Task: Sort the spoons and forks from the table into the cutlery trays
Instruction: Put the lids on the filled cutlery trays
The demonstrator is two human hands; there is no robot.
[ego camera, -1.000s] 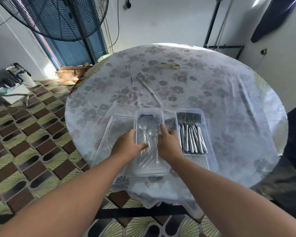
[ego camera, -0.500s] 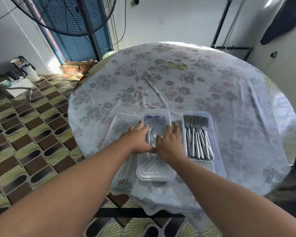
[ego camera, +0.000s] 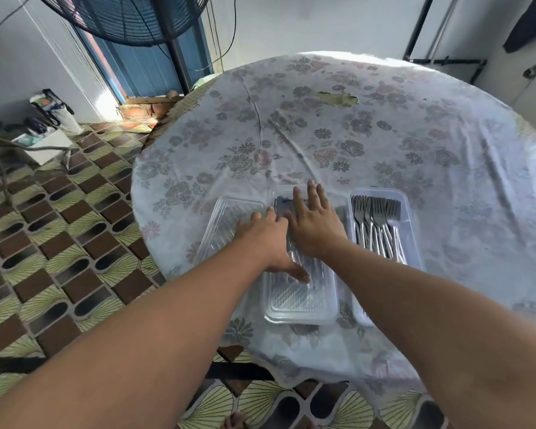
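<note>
Three clear plastic trays lie side by side near the table's front edge. The right tray (ego camera: pixel 410 224) holds several metal forks (ego camera: pixel 375 227), tines pointing away from me. The middle tray (ego camera: pixel 300 308) has a clear lid on it; its contents are hidden under my hands. My left hand (ego camera: pixel 268 239) lies flat on the lid's left side, thumb stretched toward me. My right hand (ego camera: pixel 314 224) presses flat on the lid, fingers spread toward the tray's far end. The left piece (ego camera: pixel 223 224) is a shallow clear tray or lid with nothing visible in it.
The round table (ego camera: pixel 384 144) wears a floral cloth under clear plastic, torn at the far middle. A standing fan (ego camera: pixel 143 20) rises at the back left. Patterned floor tiles (ego camera: pixel 59 243) lie to the left, with bags by the wall.
Both hands have moved from gripping the middle tray's sides to lying flat on top of its lid, the right hand sliding toward the far end. The camera has shifted closer.
</note>
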